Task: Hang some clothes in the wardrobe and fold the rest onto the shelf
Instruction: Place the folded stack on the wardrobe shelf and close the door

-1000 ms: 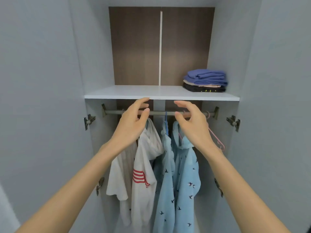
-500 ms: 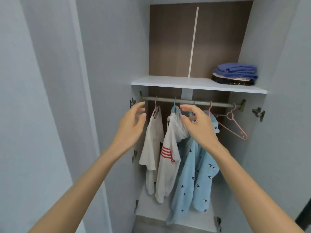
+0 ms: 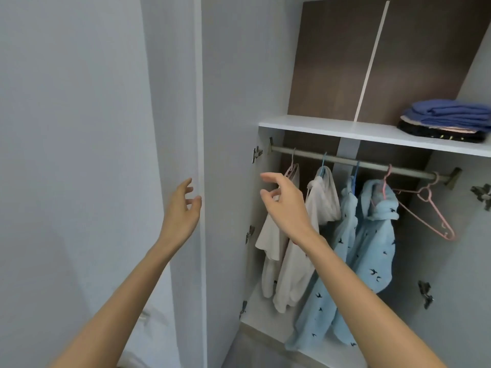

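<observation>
The wardrobe stands open with a metal rail (image 3: 345, 160) under a white shelf (image 3: 332, 128). On the rail hang two white shirts (image 3: 324, 197) and two light blue bird-print shirts (image 3: 372, 235), plus an empty pink hanger (image 3: 430, 208) at the right end. A folded stack of blue, beige and black clothes (image 3: 449, 120) lies on the shelf's right side. My left hand (image 3: 182, 208) is raised by the edge of the left door (image 3: 225, 155), fingers loose, holding nothing. My right hand (image 3: 285, 203) hovers in front of the leftmost white shirt, fingers relaxed and empty.
The left door's edge (image 3: 199, 128) stands between my two hands. Metal hinges (image 3: 256, 154) are fixed on the left inner wall, and more hinges (image 3: 482, 193) on the right door. The wardrobe floor (image 3: 255, 309) shows below the shirts.
Both hands have drawn back from the rail and the hung clothes. My view has swung left, so the wardrobe now sits at the right and the left door fills the middle.
</observation>
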